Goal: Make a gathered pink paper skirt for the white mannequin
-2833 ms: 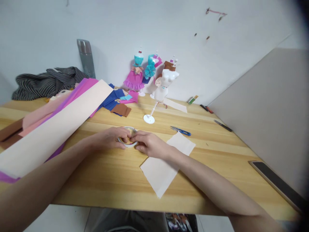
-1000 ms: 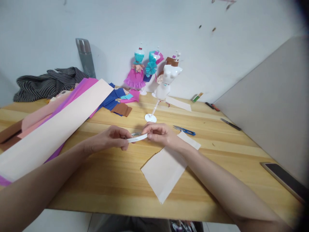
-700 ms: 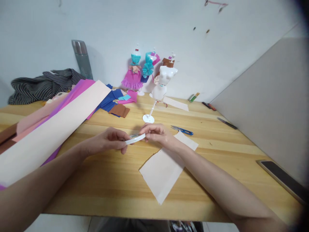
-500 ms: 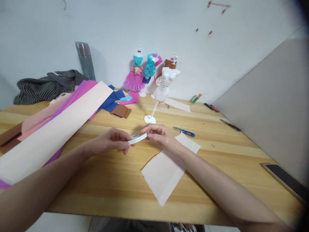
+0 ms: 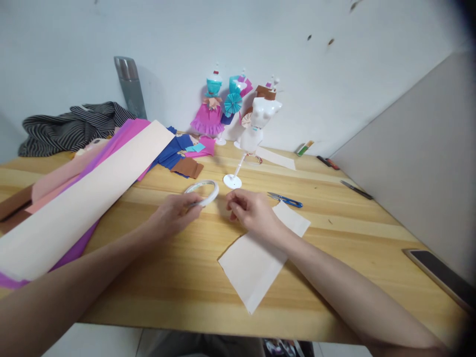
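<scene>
Between the thumb and fingers of my left hand is a narrow roll of white tape, tilted so its open ring shows. To its right, apart from the roll, my right hand has its fingers curled together in a pinch; whatever they hold, if anything, is hidden or too small to make out. A cream paper piece lies on the table below my right wrist. Just beyond that wrist are blue thread snips. A bare white mini dress form on a round base stands ahead of my hands.
Long paper strips are piled at left, near a striped cloth and a grey bottle. Two decorated dress forms stand by the wall. A craft knife and a phone lie at right.
My right hand has come off the tape roll, and its fingers have curled in. In my left hand the roll has turned from edge-on to showing its ring. The view has shifted slightly.
</scene>
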`<state>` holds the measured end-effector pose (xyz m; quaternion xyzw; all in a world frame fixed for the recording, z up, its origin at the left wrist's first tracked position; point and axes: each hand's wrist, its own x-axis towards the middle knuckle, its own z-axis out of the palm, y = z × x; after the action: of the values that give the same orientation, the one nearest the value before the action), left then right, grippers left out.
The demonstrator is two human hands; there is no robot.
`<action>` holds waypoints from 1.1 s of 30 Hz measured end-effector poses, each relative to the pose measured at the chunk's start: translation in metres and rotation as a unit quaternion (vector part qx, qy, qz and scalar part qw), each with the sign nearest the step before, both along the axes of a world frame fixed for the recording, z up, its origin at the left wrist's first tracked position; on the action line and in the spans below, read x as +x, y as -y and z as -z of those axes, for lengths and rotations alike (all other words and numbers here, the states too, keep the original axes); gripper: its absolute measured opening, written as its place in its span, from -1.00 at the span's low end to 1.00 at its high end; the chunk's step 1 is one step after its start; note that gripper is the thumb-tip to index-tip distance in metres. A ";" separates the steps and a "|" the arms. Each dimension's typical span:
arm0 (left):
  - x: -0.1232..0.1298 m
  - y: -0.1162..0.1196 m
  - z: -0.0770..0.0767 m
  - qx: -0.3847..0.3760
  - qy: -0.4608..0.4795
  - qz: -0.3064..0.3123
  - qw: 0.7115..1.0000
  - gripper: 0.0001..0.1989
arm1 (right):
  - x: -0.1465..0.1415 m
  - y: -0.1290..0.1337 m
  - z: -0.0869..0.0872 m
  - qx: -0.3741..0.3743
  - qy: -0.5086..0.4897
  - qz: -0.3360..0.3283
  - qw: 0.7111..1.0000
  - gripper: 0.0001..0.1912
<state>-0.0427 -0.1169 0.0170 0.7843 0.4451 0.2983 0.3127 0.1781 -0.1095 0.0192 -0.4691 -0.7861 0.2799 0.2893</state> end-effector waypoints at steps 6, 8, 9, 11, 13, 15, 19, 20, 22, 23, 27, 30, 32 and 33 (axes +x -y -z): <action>-0.007 -0.005 -0.010 -0.025 0.086 -0.055 0.994 -0.72 | -0.001 0.019 -0.023 0.000 0.219 -0.279 0.935 -0.87; -0.007 -0.004 -0.012 -0.043 0.114 -0.048 0.991 -0.74 | -0.003 0.024 -0.025 -0.011 0.259 -0.301 0.918 -0.87; -0.006 -0.003 -0.012 -0.060 0.131 -0.041 0.989 -0.74 | -0.005 0.025 -0.025 -0.013 0.268 -0.306 0.913 -0.87; -0.004 -0.001 -0.012 -0.104 0.161 -0.016 0.981 -0.74 | -0.007 0.027 -0.025 -0.013 0.270 -0.320 0.908 -0.85; -0.002 0.000 -0.011 -0.140 0.175 0.010 0.975 -0.74 | -0.007 0.026 -0.026 -0.022 0.249 -0.331 0.910 -0.84; 0.000 0.001 -0.010 -0.163 0.178 0.019 0.970 -0.76 | -0.006 0.024 -0.028 -0.048 0.207 -0.330 0.920 -0.87; 0.001 0.002 -0.009 -0.189 0.174 0.008 0.966 -0.81 | -0.004 0.019 -0.026 -0.162 0.071 -0.247 0.953 -0.94; 0.001 0.001 -0.009 -0.191 0.167 0.006 0.967 -0.80 | -0.004 0.018 -0.024 -0.189 0.028 -0.217 0.957 -0.92; 0.000 0.000 -0.008 -0.190 0.147 0.006 0.971 -0.79 | -0.006 0.016 -0.020 -0.226 -0.052 -0.170 0.958 -0.89; 0.000 0.000 -0.007 -0.188 0.136 0.007 0.973 -0.79 | -0.006 0.016 -0.018 -0.234 -0.081 -0.153 0.957 -0.89; 0.000 -0.001 -0.006 -0.177 0.103 0.010 0.979 -0.81 | -0.009 0.015 -0.015 -0.232 -0.113 -0.100 0.961 -0.85; 0.000 0.000 -0.006 -0.160 0.089 0.018 0.983 -0.82 | -0.012 0.016 -0.017 -0.207 -0.106 -0.094 0.968 -0.90; 0.000 0.000 -0.005 -0.149 0.083 0.024 0.985 -0.81 | -0.013 0.017 -0.019 -0.187 -0.111 -0.094 0.972 -0.89; 0.000 0.000 -0.005 -0.147 0.081 0.027 0.985 -0.81 | -0.014 0.017 -0.019 -0.179 -0.114 -0.091 0.973 -0.88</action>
<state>-0.0430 -0.1170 0.0215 0.7146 0.4358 0.2836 0.4679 0.1643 -0.1266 0.0386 -0.4043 -0.7246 0.4929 0.2619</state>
